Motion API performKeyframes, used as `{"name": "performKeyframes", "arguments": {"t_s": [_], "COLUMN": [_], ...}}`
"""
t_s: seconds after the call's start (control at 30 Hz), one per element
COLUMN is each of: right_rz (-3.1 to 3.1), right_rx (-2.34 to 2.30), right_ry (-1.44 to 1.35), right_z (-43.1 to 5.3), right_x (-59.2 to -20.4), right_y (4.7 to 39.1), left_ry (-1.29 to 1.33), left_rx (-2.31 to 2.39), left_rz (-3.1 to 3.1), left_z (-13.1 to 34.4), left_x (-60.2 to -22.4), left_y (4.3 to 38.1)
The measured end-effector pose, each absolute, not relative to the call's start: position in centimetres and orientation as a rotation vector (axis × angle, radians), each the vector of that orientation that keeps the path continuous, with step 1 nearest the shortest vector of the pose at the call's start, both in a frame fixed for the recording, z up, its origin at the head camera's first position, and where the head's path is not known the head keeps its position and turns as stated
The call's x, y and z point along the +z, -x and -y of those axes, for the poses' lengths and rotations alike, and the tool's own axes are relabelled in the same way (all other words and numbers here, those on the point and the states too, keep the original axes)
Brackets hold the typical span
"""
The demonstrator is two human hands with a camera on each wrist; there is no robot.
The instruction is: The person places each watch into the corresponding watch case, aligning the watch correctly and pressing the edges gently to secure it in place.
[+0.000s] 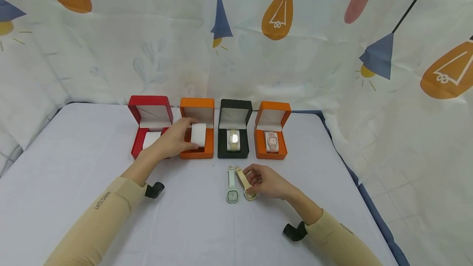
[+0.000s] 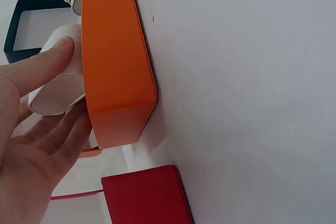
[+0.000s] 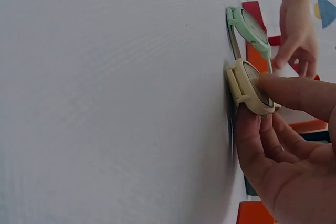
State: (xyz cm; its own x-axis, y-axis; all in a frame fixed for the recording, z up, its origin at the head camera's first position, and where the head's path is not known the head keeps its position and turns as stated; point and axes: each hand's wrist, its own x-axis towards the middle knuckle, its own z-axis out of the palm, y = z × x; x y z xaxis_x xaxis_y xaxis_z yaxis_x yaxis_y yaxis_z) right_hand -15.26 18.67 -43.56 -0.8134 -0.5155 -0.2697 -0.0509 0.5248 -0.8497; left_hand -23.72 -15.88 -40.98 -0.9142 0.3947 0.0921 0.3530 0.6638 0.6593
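My left hand [image 1: 174,138] grips a white watch cushion [image 1: 198,135] at the open orange box [image 1: 196,154], second from the left. In the left wrist view, thumb and fingers hold opposite sides of the cushion [image 2: 56,92], which sticks up above the box wall [image 2: 113,45]. My right hand [image 1: 269,182] pinches a pale yellow watch [image 1: 242,178] by its case. The right wrist view has the thumb on the dial and fingers beneath the yellow watch [image 3: 245,85]. Just left of it, a mint green watch [image 1: 232,190] lies on the white cloth.
Left of the orange box stands an open red box [image 1: 137,145] with a white cushion. To its right, a dark green box [image 1: 222,147] holds a pale yellow-strapped watch [image 1: 233,138]. Another orange box [image 1: 260,151] holds a pink watch [image 1: 272,141]. A printed curtain [image 1: 207,69] hangs behind.
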Motion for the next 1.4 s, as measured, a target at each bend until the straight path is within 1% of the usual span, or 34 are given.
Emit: {"name": "performKeyframes", "arguments": {"t_s": [0.47,0.9,1.1,1.4], "right_rz": [-2.313,-2.283,-2.245,-2.172], "right_rx": [-1.289,-1.488,-1.595,-1.745], "right_ry": [0.457,0.38,0.346,0.296], "right_z": [-19.3,-19.8,-19.7,-19.6], "right_x": [-43.6,-43.1,-42.9,-42.6], "right_y": [15.1,15.3,15.5,15.8], "left_ry": [-0.594,-0.585,-0.529,-0.361], "left_rx": [1.263,1.29,1.387,1.542], "left_rz": [-2.797,-2.8,-2.745,-2.593], "left_z": [16.2,15.6,15.4,15.4], "left_x": [-40.8,-40.4,-40.3,-40.5], "left_y": [23.4,22.4,21.9,21.2]}}
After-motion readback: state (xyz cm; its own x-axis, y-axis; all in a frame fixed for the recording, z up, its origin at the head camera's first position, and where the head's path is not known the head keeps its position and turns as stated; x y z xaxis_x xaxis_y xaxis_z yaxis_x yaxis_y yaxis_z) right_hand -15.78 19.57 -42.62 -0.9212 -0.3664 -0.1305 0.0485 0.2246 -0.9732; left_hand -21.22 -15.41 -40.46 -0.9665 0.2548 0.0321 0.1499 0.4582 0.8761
